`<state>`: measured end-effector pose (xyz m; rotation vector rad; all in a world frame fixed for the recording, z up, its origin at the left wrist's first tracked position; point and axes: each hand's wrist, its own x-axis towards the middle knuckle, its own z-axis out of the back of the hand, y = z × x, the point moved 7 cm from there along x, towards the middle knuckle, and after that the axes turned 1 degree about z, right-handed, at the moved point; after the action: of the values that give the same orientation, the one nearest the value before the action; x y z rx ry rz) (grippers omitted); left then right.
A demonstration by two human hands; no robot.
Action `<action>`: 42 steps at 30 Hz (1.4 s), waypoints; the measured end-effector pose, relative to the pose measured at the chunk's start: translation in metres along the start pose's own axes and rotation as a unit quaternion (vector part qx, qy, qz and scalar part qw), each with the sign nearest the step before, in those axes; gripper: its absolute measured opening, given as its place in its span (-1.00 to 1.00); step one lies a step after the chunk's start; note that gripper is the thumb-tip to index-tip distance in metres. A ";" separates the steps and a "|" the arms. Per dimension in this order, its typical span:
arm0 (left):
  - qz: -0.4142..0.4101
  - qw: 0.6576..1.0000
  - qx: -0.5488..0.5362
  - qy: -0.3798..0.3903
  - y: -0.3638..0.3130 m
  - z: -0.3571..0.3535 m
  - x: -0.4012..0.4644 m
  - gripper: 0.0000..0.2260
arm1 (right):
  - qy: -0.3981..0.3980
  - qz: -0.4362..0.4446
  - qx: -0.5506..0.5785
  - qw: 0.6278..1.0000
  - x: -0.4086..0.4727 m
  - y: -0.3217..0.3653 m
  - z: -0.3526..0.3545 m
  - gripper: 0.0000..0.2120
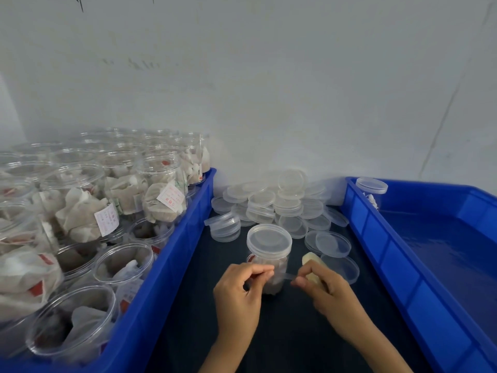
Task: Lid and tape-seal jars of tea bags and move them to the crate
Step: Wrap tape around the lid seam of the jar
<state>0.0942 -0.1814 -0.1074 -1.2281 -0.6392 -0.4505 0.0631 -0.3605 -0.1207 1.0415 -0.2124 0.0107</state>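
Already lidded, the jar (269, 258) stands on the dark mat between both crates, left hand (238, 297) and right hand (326, 294) pinching what looks like clear tape (285, 276) across it; unlidded jars (80, 238) fill the left crate (172, 278), one sealed jar (372, 191) in the right crate (403, 265).

left crate (172, 278): cut off by left and bottom edge | right crate (376, 238): cut off at right | tape roll (309, 261): mostly hidden under right hand (326, 294) | jar (269, 254): lower part behind fingers, content blurred | labels: text too small to read
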 end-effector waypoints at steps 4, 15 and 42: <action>-0.004 1.000 -0.008 0.018 0.000 -0.001 0.007 -0.80 | -0.024 -0.005 -0.028 0.999 0.003 0.001 0.005 -0.81; -0.066 0.997 0.045 0.017 0.001 0.002 0.017 -0.92 | -0.168 0.082 -0.144 0.972 0.007 0.022 0.011 -0.77; 0.181 0.939 -0.217 0.197 0.019 -0.018 0.029 -0.92 | -0.004 0.073 -0.037 0.997 0.027 0.039 0.001 -0.77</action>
<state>0.1317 -0.1929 -0.1050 -1.5779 0.0429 -0.5230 0.0852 -0.3440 -0.0820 0.9512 -0.2927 0.1295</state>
